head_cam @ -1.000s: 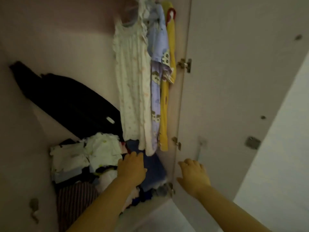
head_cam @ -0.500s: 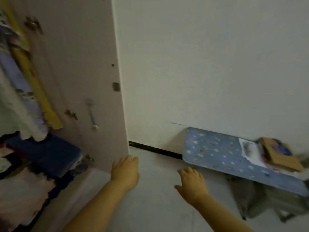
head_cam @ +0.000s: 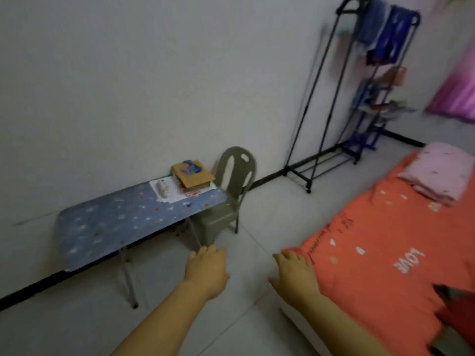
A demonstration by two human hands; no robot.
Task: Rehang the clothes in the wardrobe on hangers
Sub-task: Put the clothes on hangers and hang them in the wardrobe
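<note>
Plastic chair (head_cam: 232,176), metal rack (head_cam: 321,98) (matt black), seemingly cloth bedcover (head_cam: 372,240).

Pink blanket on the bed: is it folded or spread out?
Folded. The pink blanket sits as a compact stack with layered edges showing along its near side, on the orange bedcover.

Hanging clothes: two blue garments (head_cam: 385,32), one a paler denim shade and one deep blue with pale marks, draped over the top rail of a black metal rack (head_cam: 316,156) by the far wall, upper right; too blurred to tell their kind.
Lower on the rack: smaller pinkish and blue pieces (head_cam: 397,75) on the tiers below, too blurred to tell apart.
On the bed: a dark and red crumpled cloth (head_cam: 460,314) on the orange bed cover (head_cam: 372,240), cut off at the lower right edge.
Folded: a pale pink folded stack (head_cam: 437,170), flat at the bed's far end.
</note>
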